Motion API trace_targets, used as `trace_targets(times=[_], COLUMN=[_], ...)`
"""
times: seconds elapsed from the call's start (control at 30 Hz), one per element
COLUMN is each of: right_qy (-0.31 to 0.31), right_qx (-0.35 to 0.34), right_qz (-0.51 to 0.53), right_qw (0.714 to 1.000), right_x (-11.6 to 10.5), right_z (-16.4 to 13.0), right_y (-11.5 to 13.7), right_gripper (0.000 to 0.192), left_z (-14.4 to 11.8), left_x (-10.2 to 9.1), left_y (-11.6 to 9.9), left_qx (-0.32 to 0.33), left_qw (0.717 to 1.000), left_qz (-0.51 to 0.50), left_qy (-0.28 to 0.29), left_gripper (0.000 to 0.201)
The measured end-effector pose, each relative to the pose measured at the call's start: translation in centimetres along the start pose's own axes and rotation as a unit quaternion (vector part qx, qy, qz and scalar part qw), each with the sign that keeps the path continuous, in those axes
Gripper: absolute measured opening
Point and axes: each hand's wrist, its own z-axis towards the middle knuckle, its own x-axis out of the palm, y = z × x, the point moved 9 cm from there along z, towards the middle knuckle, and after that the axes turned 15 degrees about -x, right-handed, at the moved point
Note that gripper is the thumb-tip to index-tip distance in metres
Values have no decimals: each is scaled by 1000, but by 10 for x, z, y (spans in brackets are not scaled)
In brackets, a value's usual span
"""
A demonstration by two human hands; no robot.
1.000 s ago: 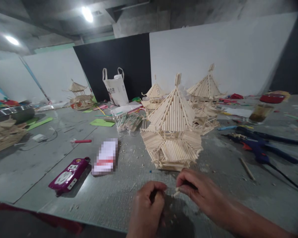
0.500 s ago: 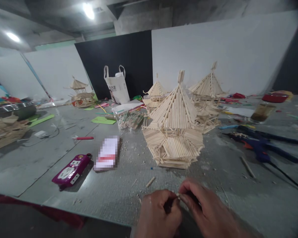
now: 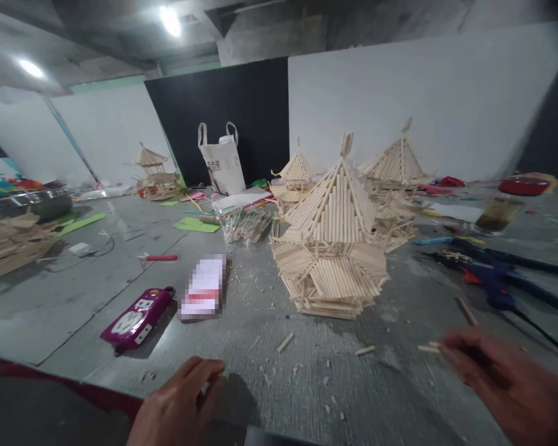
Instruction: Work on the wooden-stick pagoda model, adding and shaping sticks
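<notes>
Both hands have drawn apart since the earlier frames, where they met over a small stick piece in front of the pavilion model; now the left hand (image 3: 179, 406) sits low at the near edge of the counter (image 3: 74, 310), palm down, fingers loosely curled and holding nothing that shows. Off to the right, the right hand (image 3: 506, 387) is motion-blurred, its fingers (image 3: 451, 347) reaching toward a short stick piece (image 3: 428, 349) that lies just at their tips; whether they pinch it or only touch it I cannot tell. That piece lies flat, its long axis running roughly left to right. Two more offcuts lie between the hands: one (image 3: 365, 350) nearer the right hand, another (image 3: 285, 341) angled and closer to the middle. All three rest in front of the stick pavilion (image 3: 332, 248), well apart from its base. Right-hand fingers are clearly the nearer to the pieces.
</notes>
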Motion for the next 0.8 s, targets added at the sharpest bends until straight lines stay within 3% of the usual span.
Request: trace_targets(times=[0.07,0.13,0.27,0.4,0.57,0.7,0.8], right_qy=[57,96,113,125,91,124,154], right_qx=[-55,-98,-204,-322,-347,-326,-268], right_qz=[52,96,123,44,9,143,224], right_qw=[996,986,965,937,934,926,924], right_x=[22,42,73,98,86,77,79], right_z=[1,9,37,44,45,54,56], right_y=[19,49,111,138,146,160,159], right_gripper=[17,19,22,33,34,26,24], left_z=[-2,1,15,21,16,0,-7], left_x=[8,18,43,50,47,39,37], left_y=[-12,-38,-84,-92,-88,-110,-109], left_qx=[-5,2,9,19,29,131,107], left_qw=[1000,999,994,991,995,982,966], left_qz=[-1,-11,37,65,3,-118,-229], left_qy=[16,32,101,118,101,62,50], left_gripper=[20,23,20,21,19,19,15])
